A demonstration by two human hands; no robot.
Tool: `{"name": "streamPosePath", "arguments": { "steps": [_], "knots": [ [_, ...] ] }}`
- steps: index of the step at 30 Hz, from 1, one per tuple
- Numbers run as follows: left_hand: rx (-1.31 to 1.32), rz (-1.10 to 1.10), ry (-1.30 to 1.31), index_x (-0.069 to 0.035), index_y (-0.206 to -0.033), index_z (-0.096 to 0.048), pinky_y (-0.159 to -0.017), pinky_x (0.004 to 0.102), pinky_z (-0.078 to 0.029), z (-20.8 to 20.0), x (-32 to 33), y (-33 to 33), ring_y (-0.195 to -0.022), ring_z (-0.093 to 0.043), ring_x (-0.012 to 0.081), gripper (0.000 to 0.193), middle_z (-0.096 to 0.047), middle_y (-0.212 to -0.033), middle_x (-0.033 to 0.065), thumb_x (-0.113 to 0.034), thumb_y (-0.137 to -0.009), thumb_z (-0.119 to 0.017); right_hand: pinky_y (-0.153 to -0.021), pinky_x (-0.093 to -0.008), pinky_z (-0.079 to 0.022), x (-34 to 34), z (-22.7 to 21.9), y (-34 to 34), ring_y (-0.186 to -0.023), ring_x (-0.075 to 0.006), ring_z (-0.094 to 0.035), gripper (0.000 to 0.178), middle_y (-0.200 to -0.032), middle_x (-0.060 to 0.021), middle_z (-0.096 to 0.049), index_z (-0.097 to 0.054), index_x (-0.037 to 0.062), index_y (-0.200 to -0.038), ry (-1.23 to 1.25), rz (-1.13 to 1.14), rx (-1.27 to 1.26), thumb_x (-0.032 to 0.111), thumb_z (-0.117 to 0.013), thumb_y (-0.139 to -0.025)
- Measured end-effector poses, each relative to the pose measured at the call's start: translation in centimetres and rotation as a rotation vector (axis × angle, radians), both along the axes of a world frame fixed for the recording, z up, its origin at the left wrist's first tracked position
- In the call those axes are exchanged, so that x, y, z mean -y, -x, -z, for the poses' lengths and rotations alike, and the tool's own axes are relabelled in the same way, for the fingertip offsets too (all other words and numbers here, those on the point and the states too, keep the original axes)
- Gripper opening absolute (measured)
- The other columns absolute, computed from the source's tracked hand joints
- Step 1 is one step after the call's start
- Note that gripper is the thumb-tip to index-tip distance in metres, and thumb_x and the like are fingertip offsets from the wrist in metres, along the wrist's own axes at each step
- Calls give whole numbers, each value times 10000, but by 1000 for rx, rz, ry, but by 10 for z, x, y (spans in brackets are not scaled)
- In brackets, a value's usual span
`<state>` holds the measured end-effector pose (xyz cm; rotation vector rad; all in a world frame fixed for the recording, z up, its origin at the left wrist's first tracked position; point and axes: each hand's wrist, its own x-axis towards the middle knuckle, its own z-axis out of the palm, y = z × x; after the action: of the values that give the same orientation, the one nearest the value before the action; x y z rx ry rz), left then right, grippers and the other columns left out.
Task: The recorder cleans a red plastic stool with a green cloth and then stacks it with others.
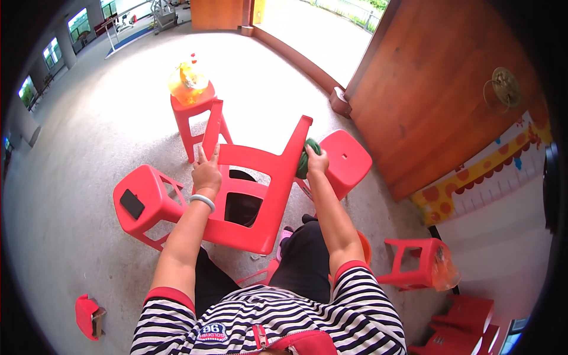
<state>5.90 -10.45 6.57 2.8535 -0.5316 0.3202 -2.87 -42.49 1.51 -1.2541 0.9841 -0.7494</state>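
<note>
A red plastic stool [257, 234] lies tipped in front of me, its seat end close to my legs and its legs pointing away. My left hand [207, 176], with a pale bracelet at the wrist, grips one leg on its left side. At the opposite leg, my right hand [318, 162] is closed around a dark green, bunched item [305, 161] that looks like a cloth, pressed against the leg's outer side. Through the openings of the stool, something black shows beneath; what it is I cannot tell.
Red stools stand around me: one with a black phone [132, 203] at left, one with an orange plastic bag [188, 84] ahead, another [344, 163] at right. A further stool [423, 263] and stacked ones [464, 316] lie at lower right. A wooden door [438, 77] stands open.
</note>
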Motion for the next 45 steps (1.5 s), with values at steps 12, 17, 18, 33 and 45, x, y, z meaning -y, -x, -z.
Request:
{"name": "streamPosePath", "arguments": {
  "steps": [12,17,18,33,45],
  "knots": [
    [30,30,17,-325,-1502,-413,-932,449,-532,15,-9,-9,-1082,-598,475,713,-301,-1562,244,-65,-853,-549,-945,-472,-510,13,-87,-74,-1072,-407,-637,571,-1222,-228,-599,-611,127,-1288,968,-248,-751,433,-717,-817],
    [62,43,18,-324,-1497,-425,-935,457,-521,7,3,-6,-1055,-608,455,721,-321,-1543,266,-53,-840,-546,-851,-479,-550,40,-62,-88,-930,-405,-677,427,-983,-231,-683,-674,87,-1118,987,-182,-685,406,-683,-833],
    [27,35,17,-322,-1497,-425,-940,459,-517,6,1,-6,-1048,-610,449,727,-325,-1540,267,-44,-835,-539,-846,-482,-550,38,-58,-87,-923,-411,-675,408,-969,-230,-684,-679,85,-1096,965,-149,-636,400,-676,-837],
    [-57,-18,101,-362,-1503,-391,-987,475,-493,10,-24,-8,-1093,-593,482,736,-315,-1558,228,-48,-846,-498,-805,-355,-513,-38,29,-2,-876,-207,-673,411,-957,-120,-708,-653,-28,-1088,285,-60,72,316,-710,-870],
    [-209,71,-143,-326,-1576,-188,-1147,485,-326,-21,-14,0,-1409,-348,443,774,-138,-1632,199,-222,-901,-552,-785,-302,-506,-69,0,77,-854,-138,-636,318,-966,-72,-696,-645,-13,-1102,129,-205,194,220,-722,-899]
  ]
}}
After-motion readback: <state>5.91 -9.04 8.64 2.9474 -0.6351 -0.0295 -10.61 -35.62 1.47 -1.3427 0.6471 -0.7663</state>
